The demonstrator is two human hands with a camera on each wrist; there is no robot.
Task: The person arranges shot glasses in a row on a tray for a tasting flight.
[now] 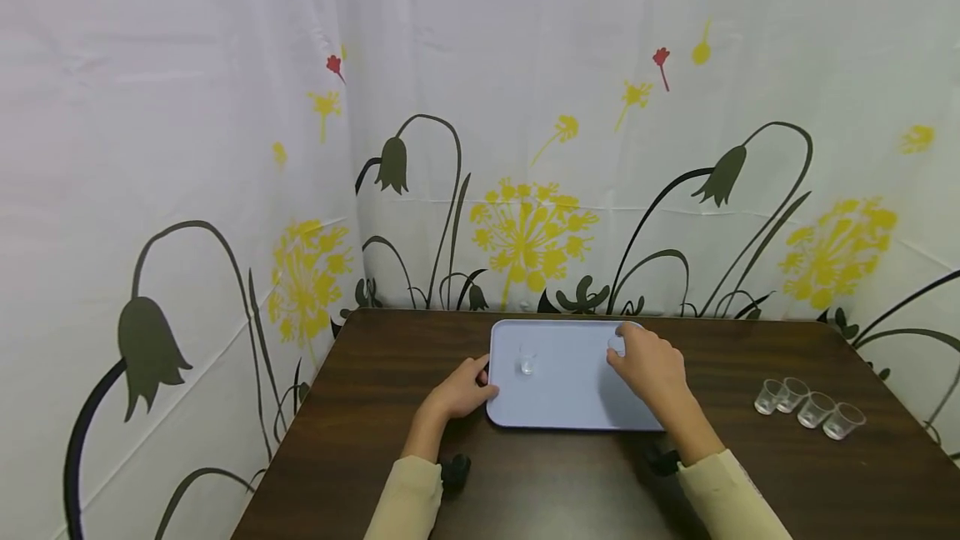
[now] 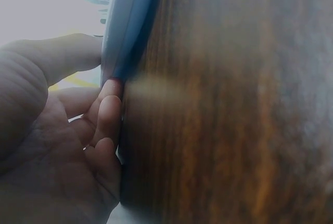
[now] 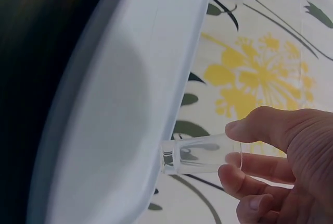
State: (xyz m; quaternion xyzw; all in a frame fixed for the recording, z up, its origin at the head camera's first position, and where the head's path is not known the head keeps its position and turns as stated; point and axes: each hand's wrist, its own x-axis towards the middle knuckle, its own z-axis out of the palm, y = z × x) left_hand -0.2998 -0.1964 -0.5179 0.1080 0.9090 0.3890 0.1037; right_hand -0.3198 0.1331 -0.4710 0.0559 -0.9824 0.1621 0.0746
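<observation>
A pale blue rectangular tray [image 1: 562, 382] lies on the dark wooden table. With its thumb on the rim and its fingers curled against the edge, my left hand [image 1: 461, 390] grips the tray's left side. Over the tray's right half, my right hand [image 1: 651, 363] pinches a small clear shot glass [image 3: 200, 153] by its rim between thumb and fingers. That glass is upright, its base at or just above the tray; whether they touch I cannot tell. Another clear shot glass [image 1: 528, 361] stands on the tray's left half.
Several more clear shot glasses [image 1: 816, 411] stand in a slanting row on the table [image 1: 720, 373], right of the tray. A white curtain [image 1: 525, 107] printed with flowers hangs behind the table and along its left side.
</observation>
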